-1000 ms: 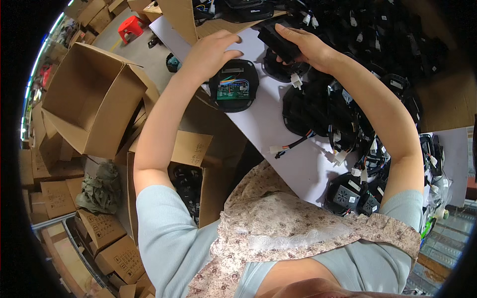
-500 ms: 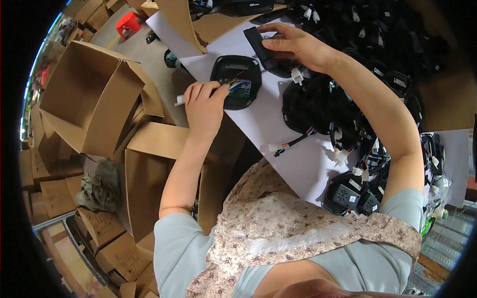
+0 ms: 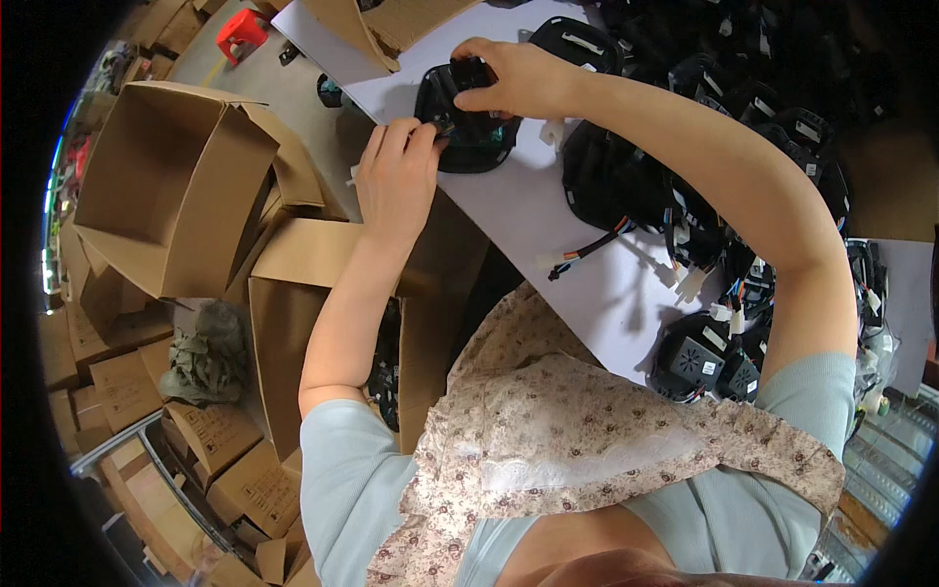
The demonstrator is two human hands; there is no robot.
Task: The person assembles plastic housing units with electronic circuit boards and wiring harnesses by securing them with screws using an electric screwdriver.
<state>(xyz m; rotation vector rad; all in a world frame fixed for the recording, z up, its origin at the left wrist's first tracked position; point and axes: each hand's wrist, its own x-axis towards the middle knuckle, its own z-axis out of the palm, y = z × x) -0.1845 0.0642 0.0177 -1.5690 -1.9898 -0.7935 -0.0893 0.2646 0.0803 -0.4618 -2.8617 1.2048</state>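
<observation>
On the table's left edge lies a black plastic housing point(image 3: 486, 157), a green circuit board partly visible inside it. My left hand point(image 3: 396, 186) is closed at the housing's left rim, fingers pinched on a wire bundle point(image 3: 445, 128). A white connector point(image 3: 353, 174) sticks out on the far side of that hand. My right hand point(image 3: 523, 80) grips a dark plastic part point(image 3: 471, 80) and holds it over the housing, hiding much of the board. Whether the part touches the housing I cannot tell. Just right of that hand lies another black housing point(image 3: 577, 44).
Several black units point(image 3: 616, 181) with wires and white connectors crowd the table's right side. Two round units with vents point(image 3: 690, 357) lie by its near edge. An open carton point(image 3: 284, 342) stands below my left arm, another carton point(image 3: 147, 186) farther left. A red stool point(image 3: 241, 37) stands beyond.
My right hand has moved left and brought the dark plastic part over the housing. The left hand stays at the housing's left rim, slightly lower in its grip.
</observation>
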